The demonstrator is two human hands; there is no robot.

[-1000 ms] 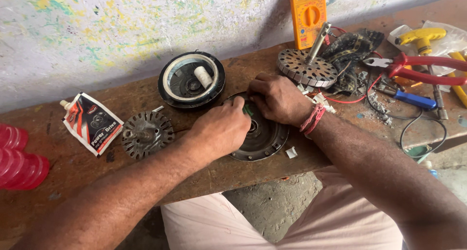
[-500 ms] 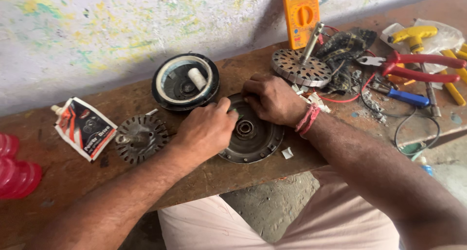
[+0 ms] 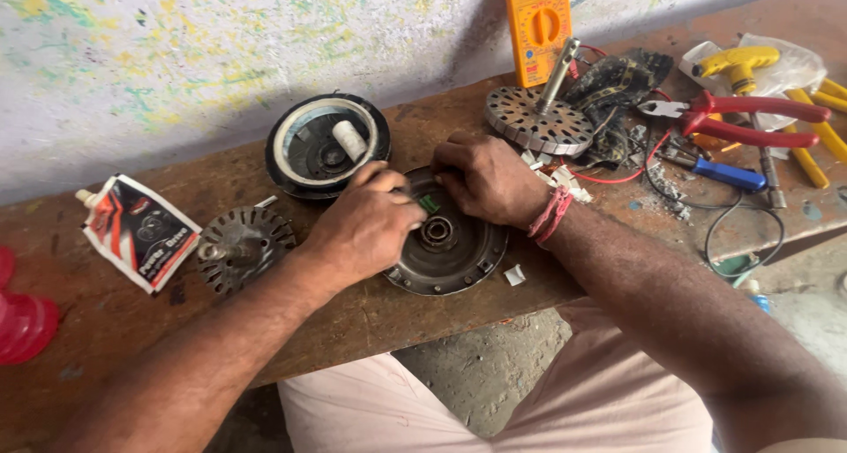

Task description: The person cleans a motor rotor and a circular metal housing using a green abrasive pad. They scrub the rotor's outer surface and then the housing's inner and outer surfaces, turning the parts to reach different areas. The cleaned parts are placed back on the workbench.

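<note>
- The left hand and right hand are pinching a small green part together over the round motor housing.
- The housing is sitting near the wooden bench front edge, crowded between a rotor and a stator.

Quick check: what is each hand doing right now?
Left hand: curled, fingertips pinching a small green part over the round metal housing.
Right hand: fingers bent, pressing at the same green part.

Wall behind: whitewashed, flecked w/ yellow-green paint, shadowed at base. Worn brown wooden bench set against it. Rough grey concrete floor seen below. Daylight, soft.
</note>
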